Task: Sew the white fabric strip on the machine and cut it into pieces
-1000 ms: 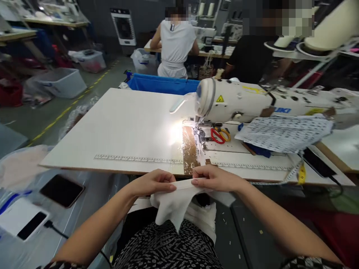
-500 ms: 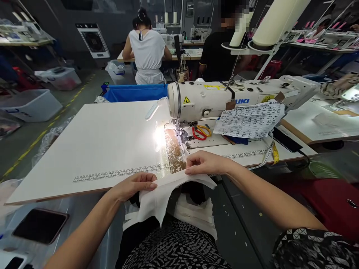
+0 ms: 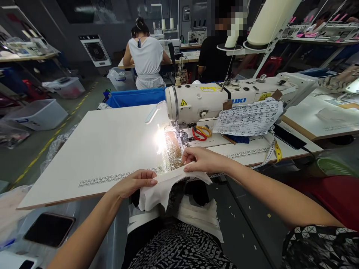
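A white fabric piece (image 3: 168,183) with a curved lower edge is stretched between my two hands at the table's front edge. My left hand (image 3: 140,181) pinches its left end, thumb on top. Further right, my right hand (image 3: 199,160) pinches its upper edge, close in front of the sewing machine's needle area. The white sewing machine (image 3: 193,101) stands just beyond, its lamp glaring on the tabletop. More white fabric pieces (image 3: 199,215) lie on my lap, below the held one.
Red and yellow-handled scissors (image 3: 200,132) lie by the machine bed. A handwritten sheet (image 3: 249,117) hangs on the machine arm. A tape measure (image 3: 270,151) drapes over the table edge near a black phone (image 3: 288,136). Another phone (image 3: 49,228) rests at lower left. Two people sit ahead.
My right hand has lifted slightly toward the machine with the fabric's edge. My left hand keeps its pinch. The view has shifted a little.
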Tool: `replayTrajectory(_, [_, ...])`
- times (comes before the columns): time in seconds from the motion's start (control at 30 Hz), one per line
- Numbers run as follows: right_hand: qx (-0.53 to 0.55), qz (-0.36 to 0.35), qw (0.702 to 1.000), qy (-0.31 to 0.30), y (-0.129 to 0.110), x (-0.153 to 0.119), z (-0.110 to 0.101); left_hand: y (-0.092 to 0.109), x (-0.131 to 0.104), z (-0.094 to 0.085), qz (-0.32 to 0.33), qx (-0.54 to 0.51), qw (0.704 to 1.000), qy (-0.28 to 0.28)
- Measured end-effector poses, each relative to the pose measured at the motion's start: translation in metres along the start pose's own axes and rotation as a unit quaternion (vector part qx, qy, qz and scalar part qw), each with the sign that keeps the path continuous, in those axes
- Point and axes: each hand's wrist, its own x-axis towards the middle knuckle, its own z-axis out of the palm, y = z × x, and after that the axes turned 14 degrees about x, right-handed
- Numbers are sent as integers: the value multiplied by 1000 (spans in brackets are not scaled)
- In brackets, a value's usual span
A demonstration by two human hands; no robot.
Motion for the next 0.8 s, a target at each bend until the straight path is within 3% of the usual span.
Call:
replayTrajectory(0.33, [-63, -32, 997, -32, 2, -5, 2, 1, 0, 5, 37, 111, 993, 7])
replayTrajectory(0.43, [-83, -97, 991, -42, 0, -11, 14, 7, -4, 16, 70, 119, 990, -13])
replayTrajectory(0.57, [-25, -203, 975, -92, 1, -14, 43, 13, -9, 32, 102, 108, 987, -52])
replayTrajectory(0.7, [9, -131, 986, -98, 8, -12, 67, 8, -10, 42, 120, 103, 987, -39])
replayTrajectory(0.8, [37, -79, 991, -103, 13, -10, 71, 1, -10, 43, 125, 118, 985, -20])
